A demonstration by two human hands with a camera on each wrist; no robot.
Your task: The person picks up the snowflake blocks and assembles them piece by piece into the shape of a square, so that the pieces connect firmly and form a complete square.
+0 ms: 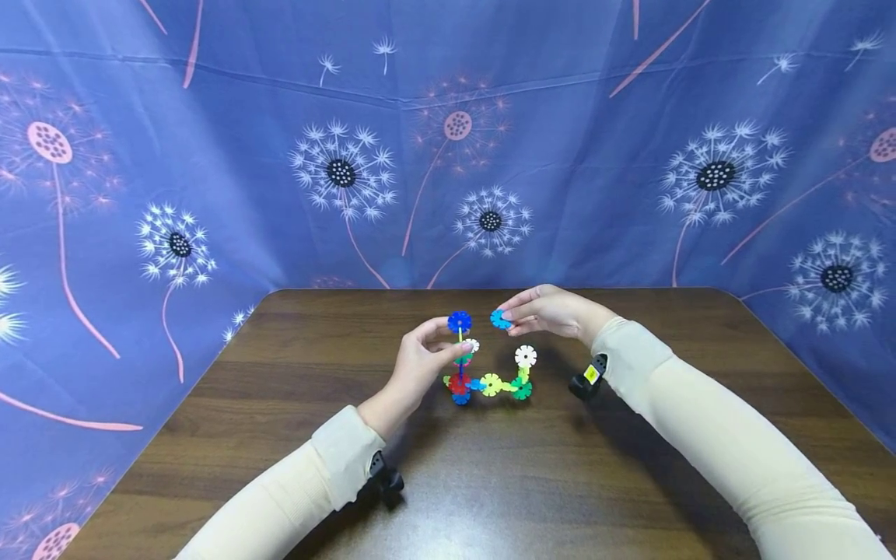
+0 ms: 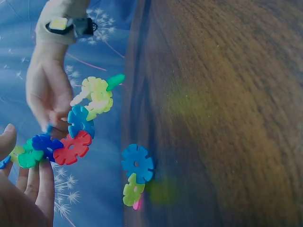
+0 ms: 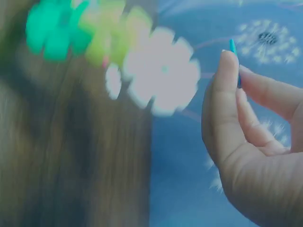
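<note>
My left hand grips a structure of notched, flower-shaped plastic discs by its upright left column. A dark blue disc tops that column. Lower down come a red disc, a yellow disc and a green disc in a row, with a white disc raised at the right end. To the right of the column, my right hand pinches a single light blue disc, apart from the structure. Edge-on, that disc shows between thumb and fingertip in the right wrist view.
The brown wooden table spreads under both forearms. Behind it hangs a blue cloth with a dandelion print. A black camera is strapped to each wrist.
</note>
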